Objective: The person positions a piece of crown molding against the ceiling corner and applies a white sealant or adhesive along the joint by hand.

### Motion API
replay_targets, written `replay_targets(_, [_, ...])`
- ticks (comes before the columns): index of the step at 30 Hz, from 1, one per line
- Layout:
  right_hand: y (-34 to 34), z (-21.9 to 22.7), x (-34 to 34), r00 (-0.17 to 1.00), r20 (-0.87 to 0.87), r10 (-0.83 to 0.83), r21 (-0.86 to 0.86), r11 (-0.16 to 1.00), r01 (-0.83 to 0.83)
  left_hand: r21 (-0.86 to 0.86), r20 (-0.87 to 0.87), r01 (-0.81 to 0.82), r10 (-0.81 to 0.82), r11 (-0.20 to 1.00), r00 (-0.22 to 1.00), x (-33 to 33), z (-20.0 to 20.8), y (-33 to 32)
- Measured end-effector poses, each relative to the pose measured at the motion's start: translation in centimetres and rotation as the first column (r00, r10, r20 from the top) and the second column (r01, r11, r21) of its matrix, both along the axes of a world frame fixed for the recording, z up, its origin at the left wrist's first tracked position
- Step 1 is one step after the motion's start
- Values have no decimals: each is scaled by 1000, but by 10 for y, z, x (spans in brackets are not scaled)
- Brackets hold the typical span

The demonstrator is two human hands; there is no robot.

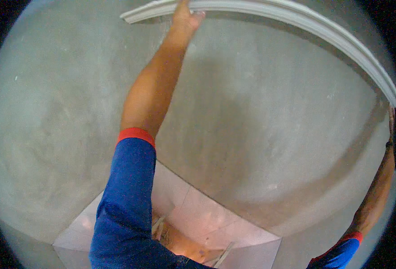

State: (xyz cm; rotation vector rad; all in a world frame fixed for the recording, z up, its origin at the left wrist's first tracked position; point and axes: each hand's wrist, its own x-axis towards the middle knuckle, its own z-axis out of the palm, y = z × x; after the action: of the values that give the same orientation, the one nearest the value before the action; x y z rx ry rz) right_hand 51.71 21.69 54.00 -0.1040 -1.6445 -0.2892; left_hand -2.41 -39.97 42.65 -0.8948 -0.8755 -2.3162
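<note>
A long white moulding strip [287,15] with a ridged profile lies along the grey plastered wall, high in view, and looks curved here. My left hand [188,19] reaches up to it nearer its left end, thumb out to the right below its lower edge. The upper fingers are cut off by the top of the picture, but the hand grips the strip. At the far right, my right hand [391,117] is raised to the strip's other end and supports it. Its fingers are narrow and dim here, partly hidden by the strip.
Grey plastered wall [233,112] fills most of the view, with arm shadows on it. Pale tiles [211,208] line the part below. Farther down, an orange-brown surface [184,244] carries some thin sticks [160,226], partly hidden by my left sleeve.
</note>
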Motion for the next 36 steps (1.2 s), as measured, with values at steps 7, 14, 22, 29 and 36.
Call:
replay_targets(7, [59,60,-33,990,-143,-15,-104,995,0,328,-43,555,-574,765,818,-23,58,13])
replay_targets(14, [123,76,15,953,-218,209,-179,952,-250,339,47,479,-523,810,851,25,111,79])
replay_targets(22, [113,48,30,947,-302,106,-135,979,-153,388,117,342,-414,856,903,44,127,57])
replay_targets(29, [103,56,32,892,-346,291,-127,927,-352,249,221,177,-234,952,947,90,129,45])
replay_targets(36, [103,60,-1,937,-289,198,-144,958,-247,-260,320,-301,376,917,870,129,112,7])
